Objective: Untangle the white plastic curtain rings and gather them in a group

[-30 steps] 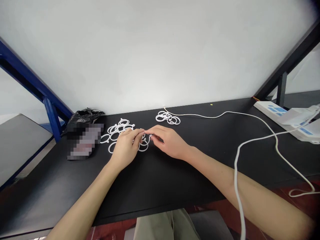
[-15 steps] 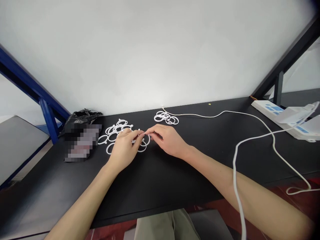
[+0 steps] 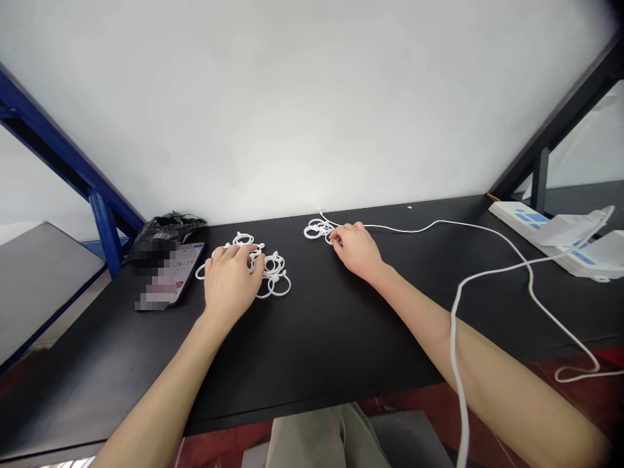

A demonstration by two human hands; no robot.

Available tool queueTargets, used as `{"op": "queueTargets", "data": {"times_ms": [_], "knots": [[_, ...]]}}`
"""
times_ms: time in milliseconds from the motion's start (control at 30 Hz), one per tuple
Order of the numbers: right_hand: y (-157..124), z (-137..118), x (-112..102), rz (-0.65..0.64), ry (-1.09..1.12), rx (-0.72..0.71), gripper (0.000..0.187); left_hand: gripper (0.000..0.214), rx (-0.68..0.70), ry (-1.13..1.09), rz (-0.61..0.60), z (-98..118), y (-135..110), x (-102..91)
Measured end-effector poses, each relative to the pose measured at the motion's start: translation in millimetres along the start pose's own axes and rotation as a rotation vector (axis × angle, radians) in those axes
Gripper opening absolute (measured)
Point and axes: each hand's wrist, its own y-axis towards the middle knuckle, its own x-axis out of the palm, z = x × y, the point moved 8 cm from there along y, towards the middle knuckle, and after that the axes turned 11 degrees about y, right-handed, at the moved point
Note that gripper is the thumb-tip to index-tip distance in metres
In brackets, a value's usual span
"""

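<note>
My left hand (image 3: 229, 279) lies over a larger pile of white rings (image 3: 277, 286) on the left, its thumb apart from the fingers. The rings are thin loops with small round knobs, and several are partly hidden under the palm. Farther right, my right hand (image 3: 358, 250) reaches to a smaller group of white rings (image 3: 312, 232). Its fingers are curled down on a white ring (image 3: 329, 240) at that group's near right edge. The fingertips partly cover this ring.
A phone (image 3: 188, 263), partly blurred, and a crumpled black bag (image 3: 168, 227) lie at the left of the black table (image 3: 312, 351). A white cable (image 3: 455, 325) loops across my right forearm. At far right sits a white power strip-like panel (image 3: 560, 244) with papers.
My hands have parted from the ring they both held. The right hand has moved right and away from me to the smaller group; the left has moved back over the larger pile.
</note>
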Motion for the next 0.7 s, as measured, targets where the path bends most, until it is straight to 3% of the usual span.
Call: {"op": "queueTargets", "data": {"times_ms": [167, 267, 367, 467, 567, 700], "knots": [[-0.7, -6.5, -9.1, 0.063, 0.022, -0.021, 0.016, 0.027, 0.077, -0.088, -0.012, 13.5, -0.3, -0.5], [-7.7, -28.4, -23.0, 0.142, 0.224, -0.126, 0.01, 0.024, 0.175, -0.206, 0.019, 24.5, -2.3, -3.6], [-20.4, -58.1, -25.6, 0.063, 0.632, -0.229, 0.005, 0.028, 0.262, -0.315, 0.02, 34.9, -6.0, -7.6], [-33.2, -79.8, -22.0, -0.017, 0.924, -0.246, 0.013, 0.049, 0.336, -0.39, -0.051, 45.5, -10.4, -8.7], [-40.7, -90.6, -15.0, -0.078, 1.018, -0.246, 0.024, 0.046, 0.367, -0.407, -0.076, 50.9, -12.7, -9.7], [-41.8, -91.8, -11.8, -0.079, 1.03, -0.257, 0.018, 0.03, 0.354, -0.392, -0.033, 50.4, -11.7, -10.9]]}}
